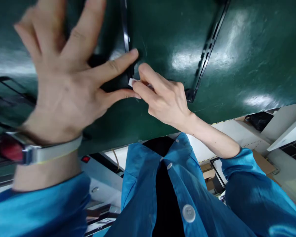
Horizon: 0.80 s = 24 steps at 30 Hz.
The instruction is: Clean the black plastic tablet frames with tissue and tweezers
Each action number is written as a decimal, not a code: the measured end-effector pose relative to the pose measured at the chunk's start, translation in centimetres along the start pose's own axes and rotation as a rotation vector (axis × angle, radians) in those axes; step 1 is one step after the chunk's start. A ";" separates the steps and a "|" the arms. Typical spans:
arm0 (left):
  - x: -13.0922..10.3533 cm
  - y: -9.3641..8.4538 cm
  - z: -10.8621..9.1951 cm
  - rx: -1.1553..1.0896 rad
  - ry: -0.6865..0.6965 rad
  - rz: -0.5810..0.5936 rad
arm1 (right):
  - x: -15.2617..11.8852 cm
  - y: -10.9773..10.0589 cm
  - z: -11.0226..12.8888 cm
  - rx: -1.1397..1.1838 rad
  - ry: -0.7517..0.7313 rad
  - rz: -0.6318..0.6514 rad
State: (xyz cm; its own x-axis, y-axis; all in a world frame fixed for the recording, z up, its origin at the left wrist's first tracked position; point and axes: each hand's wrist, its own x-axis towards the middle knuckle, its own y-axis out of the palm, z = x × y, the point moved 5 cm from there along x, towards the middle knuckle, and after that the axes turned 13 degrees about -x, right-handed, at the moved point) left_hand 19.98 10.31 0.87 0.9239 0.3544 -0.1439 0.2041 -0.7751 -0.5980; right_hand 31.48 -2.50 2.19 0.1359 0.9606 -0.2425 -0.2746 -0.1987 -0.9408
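My left hand [64,85] is spread over the green surface, its fingers apart and its wrist wearing a watch with a pale band. Its thumb and index finger reach to either side of the lower end of a thin black strip [125,36]. Against that end, my right hand [162,98] pinches a small white piece [132,82], perhaps folded cloth or paper; most of it is hidden by the fingers. Right of this hand runs a slotted black strip [206,56] with a corner at its lower end. Whether the two strips join is hidden behind my right hand.
Glossy green worktop [256,65] lies beneath both hands. Thin black frame parts [7,82] rest at the left. Below the front edge are white cabinets or shelves [239,131] and cardboard boxes [262,161].
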 end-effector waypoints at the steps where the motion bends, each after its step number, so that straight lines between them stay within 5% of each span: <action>1: 0.5 -0.2 0.3 -0.015 -0.032 0.045 | 0.0 0.0 0.0 -0.020 -0.026 0.003; 7: 1.0 -0.2 0.3 -0.064 0.037 0.140 | 1.4 -1.0 -1.3 -0.011 -0.127 -0.009; 13: 1.4 -0.1 0.1 -0.243 -0.192 0.107 | 1.6 -1.1 -1.2 0.008 -0.089 -0.029; 20: 1.0 0.6 1.4 -0.136 -0.004 0.135 | 1.4 -0.9 -0.5 -0.111 -0.176 -0.001; 24: 0.3 0.8 2.6 -0.136 0.007 0.161 | 1.4 -0.9 0.7 -0.155 -0.240 0.144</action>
State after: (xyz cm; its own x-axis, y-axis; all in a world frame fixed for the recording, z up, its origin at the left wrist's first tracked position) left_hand 19.63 11.14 -1.71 0.9504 0.2165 -0.2234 0.0945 -0.8850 -0.4558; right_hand 31.27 -0.84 2.87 -0.1277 0.9352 -0.3304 -0.1242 -0.3456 -0.9301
